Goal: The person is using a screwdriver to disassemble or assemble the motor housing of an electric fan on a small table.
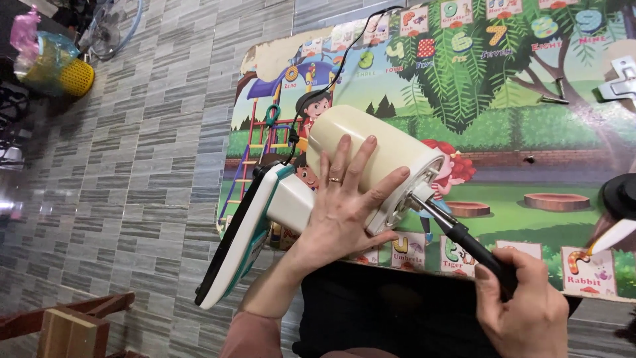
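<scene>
While my left hand [341, 205] lay spread, fingers apart, over the cream motor housing [371, 159], I took that as bracing it against turning. My right hand [523, 308] was closed round the black handle of a screwdriver [457, 232], its tip entered at the housing's open end. Housing: propped on its side over my lap and the mat's near edge; long axis slanted, open end toward lower right, closed end upper left. White and teal base [248, 235] tilted off to the left. Black cord [344, 53] trailed away across the picture mat [517, 132]. Grey tiled floor [132, 166] beyond.
</scene>
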